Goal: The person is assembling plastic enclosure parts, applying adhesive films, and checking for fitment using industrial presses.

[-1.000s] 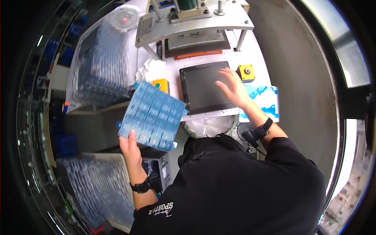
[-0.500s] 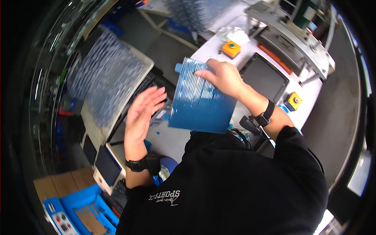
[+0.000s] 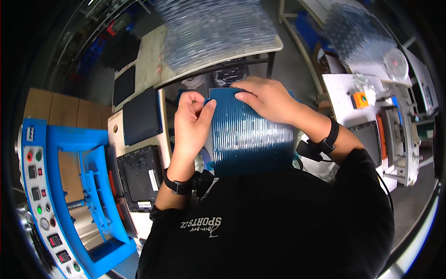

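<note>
A glossy blue rectangular panel (image 3: pixel 251 144) with light reflecting in fine stripes is held up in front of my chest. My right hand (image 3: pixel 273 100) grips its far edge, thumb on the near face and fingers over the top. At the panel's far left corner, my left hand (image 3: pixel 189 125) is closed, with thumb and forefinger pinching the corner; what lies between those fingertips is mostly hidden. Small blue tabs stick out along the panel's left side. Black straps with small devices are on both wrists.
Stacks of clear ribbed plastic sheets (image 3: pixel 218 35) lie on the far table. To the left stand a blue press machine (image 3: pixel 100 195), a black tray-like fixture (image 3: pixel 139 176) and dark flat panels (image 3: pixel 141 116). An orange button box (image 3: pixel 359 100) sits on a white bench at right.
My view has swung left, bringing the blue press into fuller sight. My left hand, open and apart from the panel before, has closed on its corner. The right hand keeps its grip.
</note>
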### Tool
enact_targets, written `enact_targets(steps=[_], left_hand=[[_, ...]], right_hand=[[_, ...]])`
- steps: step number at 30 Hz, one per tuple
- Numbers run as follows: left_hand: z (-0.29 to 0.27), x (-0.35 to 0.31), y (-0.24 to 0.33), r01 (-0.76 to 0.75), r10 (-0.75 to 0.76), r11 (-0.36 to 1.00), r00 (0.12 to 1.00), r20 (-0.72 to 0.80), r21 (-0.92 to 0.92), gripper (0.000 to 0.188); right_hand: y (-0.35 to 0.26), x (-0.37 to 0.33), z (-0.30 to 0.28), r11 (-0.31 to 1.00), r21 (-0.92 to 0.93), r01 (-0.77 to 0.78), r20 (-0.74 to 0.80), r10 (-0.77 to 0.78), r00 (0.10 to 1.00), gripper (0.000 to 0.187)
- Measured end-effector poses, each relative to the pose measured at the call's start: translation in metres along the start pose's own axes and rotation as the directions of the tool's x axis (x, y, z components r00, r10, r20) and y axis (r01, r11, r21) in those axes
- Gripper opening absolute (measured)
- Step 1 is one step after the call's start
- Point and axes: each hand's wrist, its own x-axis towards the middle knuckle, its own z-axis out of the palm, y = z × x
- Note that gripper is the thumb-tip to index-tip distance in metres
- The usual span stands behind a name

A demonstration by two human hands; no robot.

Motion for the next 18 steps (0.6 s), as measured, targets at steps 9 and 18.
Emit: enact_targets(steps=[9,18], left_hand=[[-0.115,-0.01,0.001,-0.052,0.187,0.615,0.979,-0.081,0.787,0.011],[-0.145,-0.036,-0.015,-0.304,0.443,0.266,0.881,0.164,0.915,0.016]], right_hand=[[-0.04,0.106,0.097,0.955,0.269,0.127,0.319,-0.213,0.923,0.028],[-0.051,0.158,0.158,0.745,0.627,0.227,0.311,-0.506,0.804,0.03]])
